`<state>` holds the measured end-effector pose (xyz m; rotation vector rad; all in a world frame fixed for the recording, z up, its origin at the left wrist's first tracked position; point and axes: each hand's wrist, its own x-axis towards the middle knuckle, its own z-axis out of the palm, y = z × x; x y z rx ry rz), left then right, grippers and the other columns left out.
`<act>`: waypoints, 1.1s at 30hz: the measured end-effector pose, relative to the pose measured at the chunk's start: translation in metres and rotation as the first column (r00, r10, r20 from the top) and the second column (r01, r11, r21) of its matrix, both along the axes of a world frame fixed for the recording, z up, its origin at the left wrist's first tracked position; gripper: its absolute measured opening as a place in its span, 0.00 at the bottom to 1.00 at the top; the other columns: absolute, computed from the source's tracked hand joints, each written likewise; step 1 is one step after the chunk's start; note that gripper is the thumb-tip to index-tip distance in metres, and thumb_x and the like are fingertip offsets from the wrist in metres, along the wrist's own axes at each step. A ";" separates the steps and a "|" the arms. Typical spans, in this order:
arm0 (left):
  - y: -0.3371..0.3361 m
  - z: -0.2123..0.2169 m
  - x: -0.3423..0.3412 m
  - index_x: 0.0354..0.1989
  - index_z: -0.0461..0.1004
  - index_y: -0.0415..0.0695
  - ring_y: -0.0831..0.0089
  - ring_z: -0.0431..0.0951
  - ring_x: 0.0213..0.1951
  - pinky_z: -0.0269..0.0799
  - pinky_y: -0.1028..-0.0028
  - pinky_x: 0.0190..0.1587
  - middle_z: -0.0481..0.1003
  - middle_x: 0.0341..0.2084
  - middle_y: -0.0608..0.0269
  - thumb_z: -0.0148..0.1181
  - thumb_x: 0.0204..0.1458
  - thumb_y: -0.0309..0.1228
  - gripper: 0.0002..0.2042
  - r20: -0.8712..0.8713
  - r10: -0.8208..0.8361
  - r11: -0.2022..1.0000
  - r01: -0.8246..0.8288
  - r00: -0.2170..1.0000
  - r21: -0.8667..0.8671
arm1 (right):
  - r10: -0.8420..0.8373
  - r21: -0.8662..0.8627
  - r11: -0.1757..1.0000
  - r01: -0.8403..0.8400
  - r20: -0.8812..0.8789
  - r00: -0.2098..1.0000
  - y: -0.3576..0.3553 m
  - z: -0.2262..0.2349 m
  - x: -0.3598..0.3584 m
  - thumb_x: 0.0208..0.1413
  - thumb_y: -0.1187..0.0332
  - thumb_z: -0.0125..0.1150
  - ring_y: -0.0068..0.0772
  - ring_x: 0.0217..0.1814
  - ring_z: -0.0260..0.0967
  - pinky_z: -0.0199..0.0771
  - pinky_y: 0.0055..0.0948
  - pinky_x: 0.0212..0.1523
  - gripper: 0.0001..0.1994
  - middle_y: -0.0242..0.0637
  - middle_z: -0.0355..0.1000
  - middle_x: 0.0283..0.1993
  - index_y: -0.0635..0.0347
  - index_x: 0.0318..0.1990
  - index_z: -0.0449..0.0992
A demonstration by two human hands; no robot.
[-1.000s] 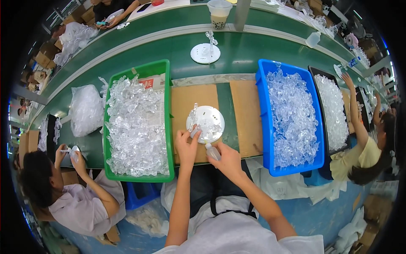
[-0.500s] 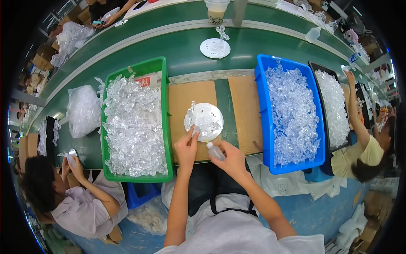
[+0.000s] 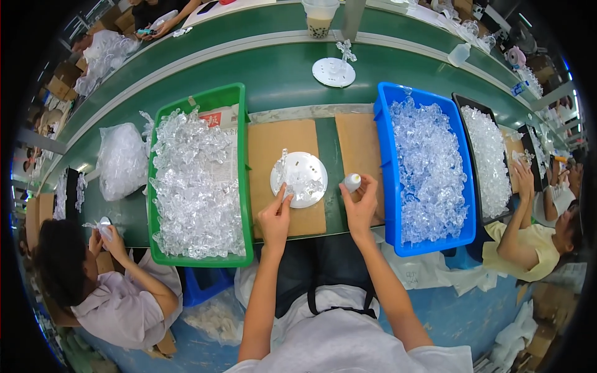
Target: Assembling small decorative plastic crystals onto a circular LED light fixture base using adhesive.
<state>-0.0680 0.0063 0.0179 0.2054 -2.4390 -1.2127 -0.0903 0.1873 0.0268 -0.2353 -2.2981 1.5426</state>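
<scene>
A white round disc (image 3: 303, 177) with clear plastic pieces standing on it lies on a brown cardboard sheet (image 3: 273, 146) in front of me. My left hand (image 3: 275, 214) rests at the disc's near edge, a finger touching its rim. My right hand (image 3: 360, 205) is to the right of the disc and holds a small white bottle (image 3: 352, 182) upright between the fingers. A green bin (image 3: 238, 99) full of clear plastic pieces stands to my left. A blue bin (image 3: 388, 186) of similar clear pieces stands to my right.
A green conveyor belt (image 3: 273, 71) runs behind the bins and carries another white disc (image 3: 334, 71). A drink cup (image 3: 320, 12) stands beyond it. Seated people work at both sides: one at the lower left (image 3: 106, 298), one at the right (image 3: 535, 236) beside a black tray (image 3: 463, 102).
My right hand has drawn away from the disc to the right and now holds the small bottle upright. My left hand stays at the disc's edge. The disc on the belt has moved right.
</scene>
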 end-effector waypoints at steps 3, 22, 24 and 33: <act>0.002 -0.003 0.000 0.46 0.76 0.45 0.75 0.58 0.13 0.58 0.72 0.18 0.64 0.12 0.48 0.61 0.49 0.28 0.14 -0.009 0.020 0.996 -0.019 1.000 0.087 | 0.009 0.015 1.000 -0.009 -0.009 1.000 0.002 -0.008 -0.004 0.45 0.73 0.68 0.37 0.50 0.68 0.70 0.32 0.50 0.26 0.47 0.67 0.48 0.65 0.51 0.61; 0.005 -0.027 0.028 0.46 0.71 0.38 0.54 0.67 0.43 0.64 0.62 0.46 0.67 0.38 0.52 0.57 0.49 0.26 0.14 -0.121 0.101 0.949 -0.132 0.988 -0.285 | 0.306 0.496 0.801 -0.335 0.141 0.941 -0.046 0.038 -0.006 0.42 0.66 0.68 0.33 0.22 0.66 0.66 0.31 0.25 0.14 0.34 0.68 0.23 0.56 0.38 0.76; 0.006 -0.028 0.028 0.46 0.71 0.37 0.54 0.67 0.43 0.64 0.62 0.46 0.67 0.38 0.52 0.58 0.49 0.26 0.15 -0.122 0.091 0.948 -0.124 0.988 -0.294 | 0.327 0.523 0.769 -0.368 0.173 0.929 -0.048 0.033 -0.011 0.42 0.65 0.68 0.34 0.23 0.66 0.66 0.31 0.25 0.13 0.34 0.67 0.23 0.56 0.36 0.76; 0.006 -0.027 0.028 0.48 0.70 0.37 0.54 0.67 0.45 0.64 0.62 0.47 0.67 0.41 0.52 0.57 0.49 0.27 0.16 -0.121 0.091 0.939 -0.126 0.989 -0.321 | 0.380 0.537 0.712 -0.452 0.247 0.892 -0.046 0.038 -0.012 0.43 0.66 0.66 0.36 0.23 0.66 0.64 0.34 0.24 0.11 0.36 0.67 0.22 0.56 0.34 0.76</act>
